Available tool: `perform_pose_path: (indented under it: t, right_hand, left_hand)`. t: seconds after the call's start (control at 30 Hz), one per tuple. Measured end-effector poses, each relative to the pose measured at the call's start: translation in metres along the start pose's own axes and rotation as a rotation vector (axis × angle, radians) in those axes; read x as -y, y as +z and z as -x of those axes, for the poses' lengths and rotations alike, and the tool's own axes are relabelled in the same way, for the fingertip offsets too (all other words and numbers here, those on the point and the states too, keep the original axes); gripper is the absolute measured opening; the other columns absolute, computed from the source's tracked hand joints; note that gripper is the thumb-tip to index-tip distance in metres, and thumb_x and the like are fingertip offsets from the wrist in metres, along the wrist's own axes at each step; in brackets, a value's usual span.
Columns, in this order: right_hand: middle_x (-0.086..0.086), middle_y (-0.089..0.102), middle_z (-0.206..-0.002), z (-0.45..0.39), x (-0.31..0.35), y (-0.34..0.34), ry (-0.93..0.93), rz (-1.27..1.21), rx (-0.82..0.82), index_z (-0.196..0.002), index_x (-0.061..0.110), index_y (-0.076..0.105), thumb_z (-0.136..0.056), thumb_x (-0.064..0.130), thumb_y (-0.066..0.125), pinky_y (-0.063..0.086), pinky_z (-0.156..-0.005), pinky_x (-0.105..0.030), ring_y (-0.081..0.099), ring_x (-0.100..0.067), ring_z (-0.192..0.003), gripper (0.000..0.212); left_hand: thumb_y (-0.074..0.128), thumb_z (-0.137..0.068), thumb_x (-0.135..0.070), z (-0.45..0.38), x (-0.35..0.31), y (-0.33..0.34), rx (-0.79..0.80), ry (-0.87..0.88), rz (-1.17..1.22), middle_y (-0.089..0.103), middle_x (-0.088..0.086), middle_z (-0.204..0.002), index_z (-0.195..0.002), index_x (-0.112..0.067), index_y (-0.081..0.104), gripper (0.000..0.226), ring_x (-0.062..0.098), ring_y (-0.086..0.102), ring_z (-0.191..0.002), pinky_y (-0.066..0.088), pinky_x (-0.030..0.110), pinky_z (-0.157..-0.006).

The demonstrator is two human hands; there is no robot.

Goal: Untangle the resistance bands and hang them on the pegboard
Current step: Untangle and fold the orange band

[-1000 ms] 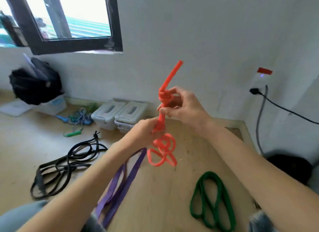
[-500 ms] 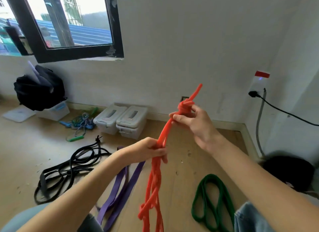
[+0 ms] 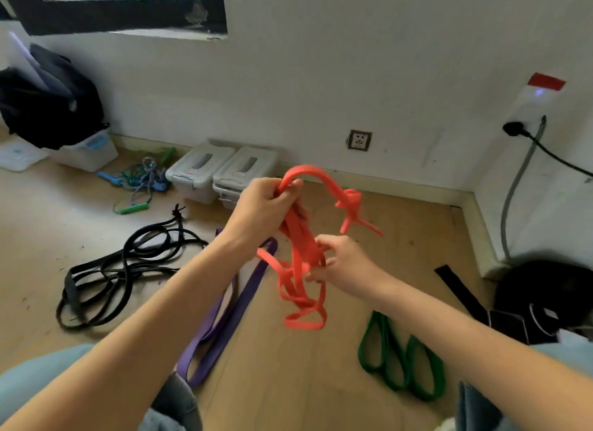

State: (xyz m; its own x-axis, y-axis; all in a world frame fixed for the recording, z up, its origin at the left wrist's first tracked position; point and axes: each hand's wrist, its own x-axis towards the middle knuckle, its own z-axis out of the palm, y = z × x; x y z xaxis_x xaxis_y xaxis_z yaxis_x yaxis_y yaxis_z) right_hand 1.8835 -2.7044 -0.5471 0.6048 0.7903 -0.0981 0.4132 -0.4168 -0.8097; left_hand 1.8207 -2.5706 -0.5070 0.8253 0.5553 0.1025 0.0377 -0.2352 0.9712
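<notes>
A tangled orange resistance band (image 3: pixel 300 270) hangs in the air between my hands. My left hand (image 3: pixel 260 209) grips its upper part, from which a strand arches right to a tight knot (image 3: pixel 351 203). My right hand (image 3: pixel 340 263) pinches strands lower down, and loose loops dangle below it. On the wooden floor lie a purple band (image 3: pixel 224 312) under my left forearm, a folded green band (image 3: pixel 401 357) at lower right and a tangle of black bands (image 3: pixel 122 263) to the left. No pegboard is in view.
Two grey lidded boxes (image 3: pixel 221 174) stand against the white wall, with a green-handled jump rope (image 3: pixel 138 186) beside them. A black bag (image 3: pixel 48 106) sits on a box at far left. A black object (image 3: pixel 542 289) and a cable (image 3: pixel 519 186) fill the right corner.
My left hand has risen and now grips the band's top. My right hand let go of the knot and dropped to pinch the lower strands. The view has tilted down.
</notes>
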Motion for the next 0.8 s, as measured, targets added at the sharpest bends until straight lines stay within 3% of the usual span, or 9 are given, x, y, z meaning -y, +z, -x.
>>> perform_pose_path:
  t: [0.07,0.2,0.33,0.4,0.5,0.57,0.63,0.73,0.8]
  right_hand:
    - [-0.008,0.063,-0.086,0.000,-0.001,-0.007,0.054,0.001,-0.025,-0.095,0.000,0.062,-0.077,-0.004,0.063,0.055,-0.076,-0.040,0.065,-0.025,-0.075,0.019]
    - [-0.008,0.070,-0.079,0.010,-0.003,-0.018,0.253,-0.279,0.223,-0.086,0.007,0.064,-0.091,0.008,0.055,0.054,-0.067,-0.026,0.064,-0.016,-0.067,0.010]
    - [-0.004,0.065,-0.061,0.018,0.000,-0.028,0.347,-0.514,0.240,-0.084,0.010,0.058,-0.100,0.019,0.041,0.055,-0.065,-0.031,0.065,-0.018,-0.058,0.025]
    - [-0.001,0.056,-0.053,0.019,0.003,-0.032,0.360,-0.602,0.192,-0.083,0.010,0.055,-0.101,0.018,0.036,0.052,-0.055,-0.027,0.056,-0.014,-0.045,0.027]
    - [0.001,0.046,-0.048,0.017,0.008,-0.040,0.394,-0.825,0.140,-0.080,0.008,0.051,-0.102,0.019,0.033,0.042,-0.044,-0.021,0.043,-0.008,-0.035,0.030]
    - [0.000,0.043,-0.048,0.014,0.011,-0.043,0.395,-0.961,0.132,-0.079,0.007,0.049,-0.102,0.020,0.032,0.042,-0.042,-0.020,0.040,-0.008,-0.034,0.032]
    - [0.000,0.040,-0.050,0.014,0.016,-0.041,0.399,-1.048,0.169,-0.079,0.008,0.047,-0.102,0.022,0.032,0.040,-0.040,-0.020,0.038,-0.007,-0.034,0.031]
    - [0.001,0.037,-0.050,0.013,0.020,-0.040,0.364,-1.019,0.207,-0.080,0.008,0.048,-0.102,0.020,0.033,0.034,-0.036,-0.019,0.032,-0.005,-0.032,0.029]
    - [0.002,0.038,-0.046,0.011,0.017,-0.050,0.305,-0.779,0.147,-0.081,0.007,0.050,-0.101,0.015,0.034,0.026,-0.034,-0.016,0.024,-0.003,-0.029,0.027]
  left_hand:
    - [0.047,-0.097,-0.022,-0.005,-0.005,-0.016,-0.106,-0.055,0.101,0.066,0.000,-0.051,-0.062,-0.011,0.056,0.038,0.014,0.065,-0.046,0.053,0.026,-0.045]
    - [0.045,-0.098,-0.025,-0.003,0.004,-0.033,-0.156,-0.193,0.145,0.065,0.001,-0.051,-0.069,-0.010,0.053,0.034,0.015,0.065,-0.048,0.053,0.027,-0.043]
    - [0.050,-0.095,-0.022,0.006,0.025,-0.027,0.042,-0.428,0.084,0.061,0.013,-0.071,-0.081,-0.006,0.050,0.022,0.021,0.066,-0.056,0.060,0.034,-0.061]
    - [0.056,-0.092,-0.020,0.012,0.029,-0.022,0.131,-0.537,0.103,0.061,0.018,-0.082,-0.088,-0.001,0.054,0.020,0.021,0.067,-0.062,0.059,0.031,-0.064]
    - [0.066,-0.081,-0.043,0.028,0.032,-0.018,0.209,-0.595,-0.085,0.059,0.007,-0.098,-0.095,-0.014,0.057,0.033,0.020,0.065,-0.083,0.059,0.032,-0.062]
    - [0.072,-0.068,-0.057,0.045,0.034,-0.010,0.431,-0.558,-0.045,0.064,-0.001,-0.105,-0.097,-0.028,0.058,0.043,0.013,0.065,-0.094,0.054,0.028,-0.067]
    - [0.075,-0.073,-0.043,0.063,0.039,0.011,0.608,-0.402,0.077,0.070,-0.008,-0.102,-0.103,-0.028,0.063,0.036,0.003,0.066,-0.093,0.048,0.019,-0.072]
    - [0.066,-0.085,-0.014,0.067,0.044,0.036,0.464,-0.211,0.029,0.070,0.001,-0.081,-0.090,-0.016,0.069,0.006,0.009,0.065,-0.074,0.049,0.023,-0.069]
    - [0.063,-0.086,-0.009,0.059,0.040,0.032,0.408,-0.173,-0.070,0.070,0.009,-0.074,-0.081,-0.011,0.069,0.008,0.021,0.068,-0.069,0.056,0.034,-0.069]
